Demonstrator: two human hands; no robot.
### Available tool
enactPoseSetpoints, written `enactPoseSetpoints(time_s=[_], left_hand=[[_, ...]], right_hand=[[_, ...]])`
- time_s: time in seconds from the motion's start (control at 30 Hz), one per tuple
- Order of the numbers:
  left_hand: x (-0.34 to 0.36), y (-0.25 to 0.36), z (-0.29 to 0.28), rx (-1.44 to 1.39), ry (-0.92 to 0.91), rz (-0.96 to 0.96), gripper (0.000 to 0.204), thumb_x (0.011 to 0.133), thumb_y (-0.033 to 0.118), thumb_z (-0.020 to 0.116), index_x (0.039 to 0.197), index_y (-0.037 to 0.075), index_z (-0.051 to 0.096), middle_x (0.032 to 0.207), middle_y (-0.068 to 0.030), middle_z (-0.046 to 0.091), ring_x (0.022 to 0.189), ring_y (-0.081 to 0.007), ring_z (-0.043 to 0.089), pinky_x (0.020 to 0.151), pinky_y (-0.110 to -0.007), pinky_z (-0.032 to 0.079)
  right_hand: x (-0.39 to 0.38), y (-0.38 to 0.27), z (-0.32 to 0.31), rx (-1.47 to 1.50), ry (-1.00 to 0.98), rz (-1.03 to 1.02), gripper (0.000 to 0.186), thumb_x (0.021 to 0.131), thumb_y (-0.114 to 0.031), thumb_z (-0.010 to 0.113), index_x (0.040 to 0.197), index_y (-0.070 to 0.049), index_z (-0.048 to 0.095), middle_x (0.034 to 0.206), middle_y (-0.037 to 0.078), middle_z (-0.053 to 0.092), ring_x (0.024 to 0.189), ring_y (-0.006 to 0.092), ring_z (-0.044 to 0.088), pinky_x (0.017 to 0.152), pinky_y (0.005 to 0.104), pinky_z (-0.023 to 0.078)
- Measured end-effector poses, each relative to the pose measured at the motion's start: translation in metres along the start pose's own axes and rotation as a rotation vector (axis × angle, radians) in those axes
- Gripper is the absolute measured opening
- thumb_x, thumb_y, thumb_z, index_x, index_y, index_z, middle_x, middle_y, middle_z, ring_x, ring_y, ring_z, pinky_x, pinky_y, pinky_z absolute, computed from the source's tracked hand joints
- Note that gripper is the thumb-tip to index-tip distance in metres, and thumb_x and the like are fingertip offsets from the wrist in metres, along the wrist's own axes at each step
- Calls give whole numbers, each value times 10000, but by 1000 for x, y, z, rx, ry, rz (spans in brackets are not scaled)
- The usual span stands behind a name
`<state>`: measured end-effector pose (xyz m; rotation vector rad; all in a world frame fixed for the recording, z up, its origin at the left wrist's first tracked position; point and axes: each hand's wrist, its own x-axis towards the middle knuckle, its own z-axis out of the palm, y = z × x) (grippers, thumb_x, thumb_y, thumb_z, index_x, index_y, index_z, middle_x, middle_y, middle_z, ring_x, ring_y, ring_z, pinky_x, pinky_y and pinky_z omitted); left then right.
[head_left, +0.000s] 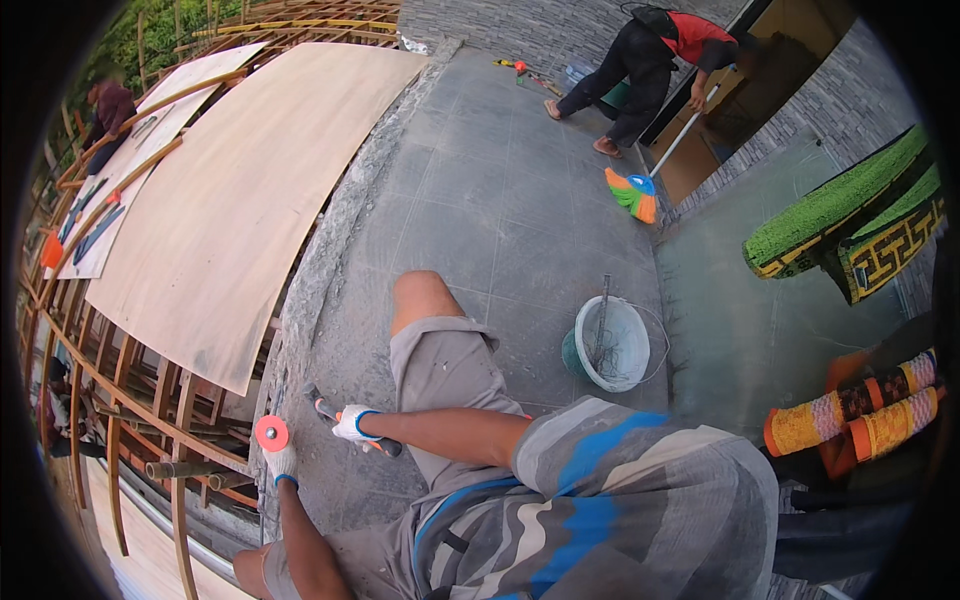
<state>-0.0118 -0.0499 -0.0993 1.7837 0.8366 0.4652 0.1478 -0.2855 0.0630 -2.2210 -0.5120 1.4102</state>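
Note:
My left hand point(281, 464), in a white glove, is wrapped round a chisel point(271, 433) at the rough concrete edge. The chisel's round pink-red guard and metal striking end face up; its blade is hidden. Just to the right, my right hand point(354, 423), gloved too, grips a hammer point(316, 400) by its handle. The hammer head points to the far left, apart from the chisel, and the dark and orange handle end sticks out behind the hand. Beneath both tools runs the broken grey concrete edge point(310, 290) of the tiled floor.
Left of the edge lie a plywood sheet point(260, 190) and open timber framing point(150, 400). A bucket point(625, 345) with a metal tool inside stands right of my knee. Farther off, a person sweeps with a broom point(632, 192). Green mats point(850, 205) hang at right. Another person is far left.

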Motion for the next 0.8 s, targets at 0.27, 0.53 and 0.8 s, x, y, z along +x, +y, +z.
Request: enactPoseSetpoints(time_s=[0.27, 0.53, 0.8], left_hand=[[-3, 13, 3, 25, 22, -64, 358, 980, 165, 689, 1297, 1, 653, 1258, -155, 727, 1196, -291, 683, 1042, -407, 514], [-11, 32, 0, 186, 15, 31, 301, 976, 191, 674, 1229, 28, 658, 1194, -159, 739, 1125, -337, 694, 974, -421, 541], [-18, 101, -31, 5, 31, -258, 280, 1031, 306, 667, 1143, 52, 631, 1047, -100, 692, 1023, -161, 664, 914, -400, 528]], right_hand=[[-12, -12, -8, -27, -23, 53, 386, 990, -410, 544, 1173, -117, 716, 1191, 180, 756, 1144, 375, 726, 957, 468, 562], [-2, -1, -4, 307, -90, 173, 380, 1002, -362, 633, 982, 17, 632, 778, 107, 641, 562, 235, 612, 513, 427, 583], [1, 1, -8, 213, -114, 214, 395, 1003, -422, 698, 1026, -32, 638, 801, 77, 630, 605, 186, 631, 530, 379, 611]])
